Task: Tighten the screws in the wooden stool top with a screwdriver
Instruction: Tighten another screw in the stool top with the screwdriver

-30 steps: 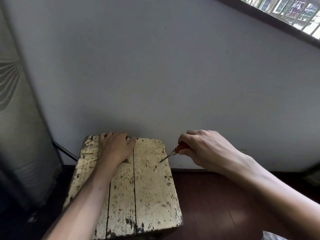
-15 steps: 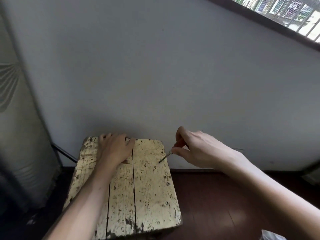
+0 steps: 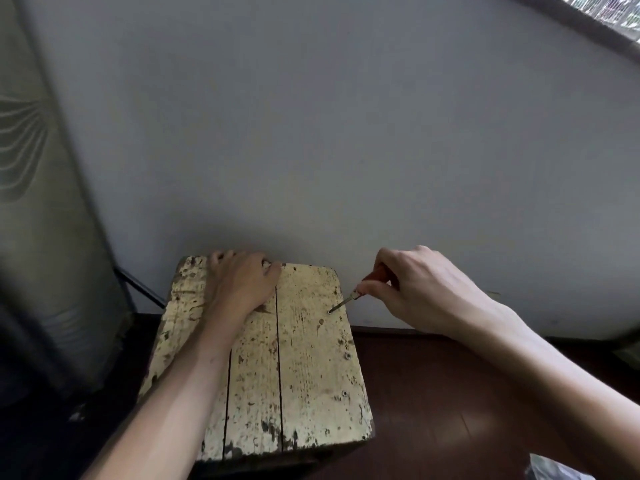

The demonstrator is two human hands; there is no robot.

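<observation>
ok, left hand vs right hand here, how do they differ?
Left hand lies palm-down on the stool top; right hand is off the wood, beside its right edge. Left hand holds no tool; right hand grips the screwdriver, tip on the top's right plank. Shared: both bare, near the far end.

Grey wall [image 3: 311,133]; dark wooden floor [image 3: 433,393]; barred window [image 3: 609,12].
</observation>
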